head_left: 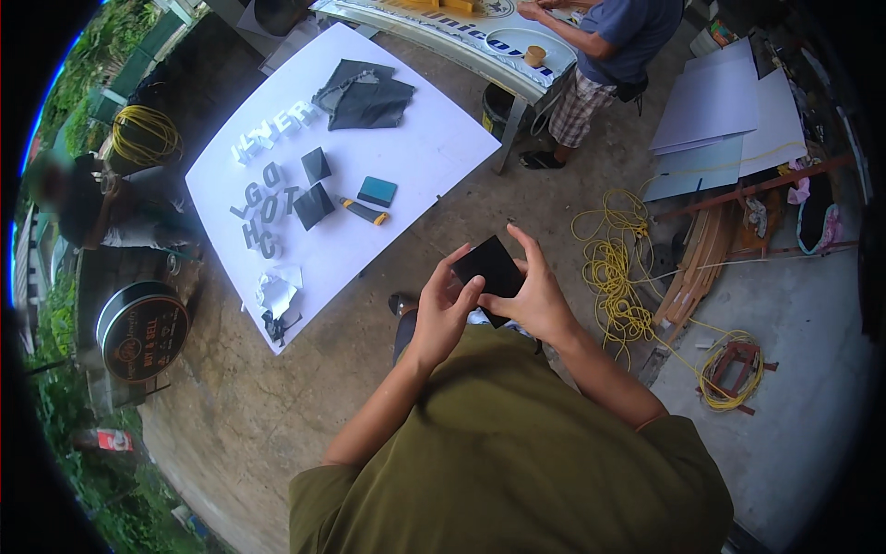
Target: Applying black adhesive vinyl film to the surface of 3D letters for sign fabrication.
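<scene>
Close to my body, my left hand (446, 303) and my right hand (537, 300) both grip a flat black square piece (491, 268). My thumbs press on its face near the lower edge, and the fingers hold its sides. Ahead and to the left is a white board (388, 166) serving as a worktop. On it lie rows of grey cut-out letters (269, 208), a black square block (317, 164) and another black block (314, 207). Beside these rest a yellow and black utility knife (365, 211), a teal flat piece (377, 191) and a dark cloth (369, 97).
A co-worker (600, 55) stands at a second table with a sign panel (498, 42). Another person (111, 203) is at the far left, by a round sign (143, 331). Tangled yellow cable (614, 268), wooden strips (700, 263) and leaning sheets (711, 102) occupy the right side.
</scene>
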`<state>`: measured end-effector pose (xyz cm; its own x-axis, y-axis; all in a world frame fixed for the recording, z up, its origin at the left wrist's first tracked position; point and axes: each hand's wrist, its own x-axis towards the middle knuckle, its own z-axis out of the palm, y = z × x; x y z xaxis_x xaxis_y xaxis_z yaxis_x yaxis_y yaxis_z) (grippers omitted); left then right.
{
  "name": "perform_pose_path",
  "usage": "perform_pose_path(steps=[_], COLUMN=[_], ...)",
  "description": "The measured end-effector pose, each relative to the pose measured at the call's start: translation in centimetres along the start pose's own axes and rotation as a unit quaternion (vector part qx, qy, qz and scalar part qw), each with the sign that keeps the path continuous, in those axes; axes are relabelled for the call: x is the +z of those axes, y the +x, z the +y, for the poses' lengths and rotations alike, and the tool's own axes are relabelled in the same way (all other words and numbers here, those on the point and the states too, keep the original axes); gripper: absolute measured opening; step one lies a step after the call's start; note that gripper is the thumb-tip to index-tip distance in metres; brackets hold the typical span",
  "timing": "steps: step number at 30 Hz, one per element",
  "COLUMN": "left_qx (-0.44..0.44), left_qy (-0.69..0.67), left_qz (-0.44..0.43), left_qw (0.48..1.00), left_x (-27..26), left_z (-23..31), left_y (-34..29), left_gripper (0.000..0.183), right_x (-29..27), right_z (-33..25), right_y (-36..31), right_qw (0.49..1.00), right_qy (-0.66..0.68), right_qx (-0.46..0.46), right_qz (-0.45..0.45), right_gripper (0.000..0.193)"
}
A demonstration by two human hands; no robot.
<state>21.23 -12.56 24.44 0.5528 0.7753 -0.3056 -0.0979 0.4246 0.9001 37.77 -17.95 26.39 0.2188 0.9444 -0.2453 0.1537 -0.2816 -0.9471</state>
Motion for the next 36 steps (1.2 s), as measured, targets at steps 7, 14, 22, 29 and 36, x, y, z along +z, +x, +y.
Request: perform_pose_path(steps=[7, 14, 22, 29, 36], left_qx=[0.016, -0.027, -0.068, -0.085, -0.012], left_qy=[-0.047, -0.065, -0.076, -0.191, -0.079], left_qz=[0.012, 0.019, 0.030, 0.045, 0.046], left_qw=[0.999, 0.997, 0.994, 0.977, 0.996], left_x=[-1.0, -2.4, -6.7, -11.4, -16.2], left_z=[-0.2, 0.6, 1.5, 2.9, 4.4], left_y=[0.0, 0.2, 0.1, 0.5, 0.6], left_gripper=[0.057, 0.051, 0.039, 0.038, 0.039], right_x=[-0.9, 1.0, 4.0, 7.2, 12.9], right_z=[0.9, 0.3, -1.1, -5.0, -6.5], right_y=[0.7, 2.6, 5.8, 8.4, 10.6], right_qw=[0.975, 0.992, 0.992, 0.984, 0.993], right_qy=[0.201, 0.096, 0.054, 0.105, 0.019], right_qx=[0.063, 0.083, 0.107, 0.121, 0.071], right_qz=[-0.074, -0.024, -0.034, -0.076, -0.092], right_gripper=[0.074, 0.067, 0.064, 0.068, 0.069])
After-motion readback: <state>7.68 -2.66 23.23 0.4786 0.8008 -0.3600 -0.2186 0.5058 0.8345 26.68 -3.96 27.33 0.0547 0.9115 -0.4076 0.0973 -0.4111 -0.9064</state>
